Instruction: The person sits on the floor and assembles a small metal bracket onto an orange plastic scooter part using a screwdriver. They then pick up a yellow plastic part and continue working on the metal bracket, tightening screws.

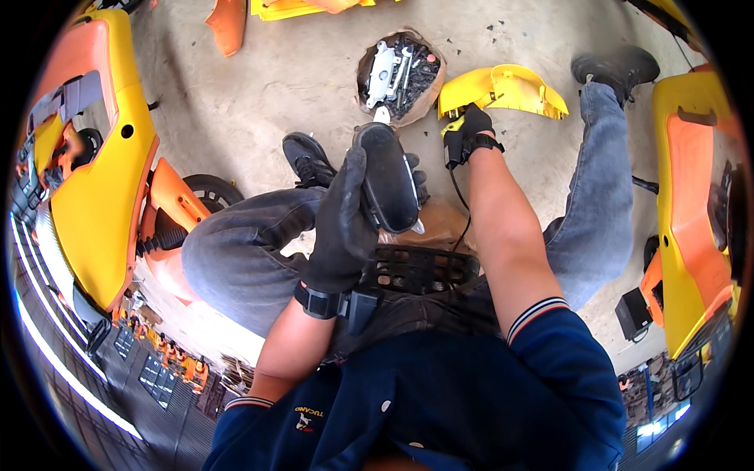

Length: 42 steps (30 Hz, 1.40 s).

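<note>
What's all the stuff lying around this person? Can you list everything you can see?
Dark oval part: one, black, held up over the lap.
Bag of metal parts: one, brown with silver and black pieces, on the floor ahead.
Yellow panel: one, yellow, on the floor right of the bag.
Large body panels: several, yellow and orange, at the left and right edges.
Black grid tray: one, on the lap.
Shoes: two, black, on the floor.
Left hand: black glove, gripping the dark oval part.
Right hand: black glove, touching the yellow panel's edge.
</note>
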Each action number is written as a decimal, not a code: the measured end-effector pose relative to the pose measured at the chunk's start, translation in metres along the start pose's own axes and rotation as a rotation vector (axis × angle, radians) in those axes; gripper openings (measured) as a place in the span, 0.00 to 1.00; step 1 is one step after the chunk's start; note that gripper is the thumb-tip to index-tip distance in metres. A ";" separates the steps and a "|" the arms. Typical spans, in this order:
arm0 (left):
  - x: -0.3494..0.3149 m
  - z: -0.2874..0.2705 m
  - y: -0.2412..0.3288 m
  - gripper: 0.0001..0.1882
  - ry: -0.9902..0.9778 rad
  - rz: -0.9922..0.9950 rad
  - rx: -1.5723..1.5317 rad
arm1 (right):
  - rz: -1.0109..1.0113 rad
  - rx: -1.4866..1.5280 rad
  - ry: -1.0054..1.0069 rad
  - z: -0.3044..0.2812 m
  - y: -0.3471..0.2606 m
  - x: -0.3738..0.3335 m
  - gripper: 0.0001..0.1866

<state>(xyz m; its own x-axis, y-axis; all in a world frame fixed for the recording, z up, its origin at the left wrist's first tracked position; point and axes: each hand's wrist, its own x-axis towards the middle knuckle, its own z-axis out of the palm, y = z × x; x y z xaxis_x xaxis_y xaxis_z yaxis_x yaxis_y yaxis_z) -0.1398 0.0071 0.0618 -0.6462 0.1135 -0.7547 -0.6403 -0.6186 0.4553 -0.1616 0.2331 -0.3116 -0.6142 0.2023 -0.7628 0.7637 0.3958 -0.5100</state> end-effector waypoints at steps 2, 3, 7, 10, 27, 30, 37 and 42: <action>-0.002 -0.007 -0.004 0.28 -0.007 0.010 0.018 | 0.289 0.372 -0.061 -0.011 -0.055 -0.040 0.20; -0.002 -0.007 -0.003 0.28 -0.001 0.008 0.023 | 0.437 0.564 -0.076 -0.016 -0.069 -0.049 0.21; -0.002 -0.008 -0.002 0.28 0.022 0.019 0.101 | 0.249 0.951 0.027 -0.007 -0.031 -0.039 0.14; -0.003 -0.006 0.002 0.29 0.003 0.025 0.064 | 0.106 0.965 0.094 -0.018 -0.021 -0.047 0.07; -0.014 -0.007 0.002 0.31 -0.056 0.084 0.069 | 0.071 0.418 0.314 -0.031 0.003 -0.107 0.14; -0.015 -0.008 0.002 0.31 -0.047 0.101 0.076 | 0.044 0.347 0.345 -0.039 0.005 -0.109 0.14; -0.015 -0.008 0.004 0.31 -0.055 0.118 0.098 | 0.035 0.349 0.224 -0.066 0.029 -0.101 0.09; -0.015 -0.007 0.004 0.31 -0.055 0.130 0.110 | -0.102 -0.010 0.154 -0.078 0.056 -0.069 0.15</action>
<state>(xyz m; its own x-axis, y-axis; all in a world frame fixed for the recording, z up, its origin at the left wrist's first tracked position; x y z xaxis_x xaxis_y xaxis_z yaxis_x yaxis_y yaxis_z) -0.1297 -0.0020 0.0715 -0.7463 0.0825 -0.6605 -0.5897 -0.5421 0.5986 -0.0918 0.3115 -0.2563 -0.7120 0.2954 -0.6370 0.6945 0.4296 -0.5771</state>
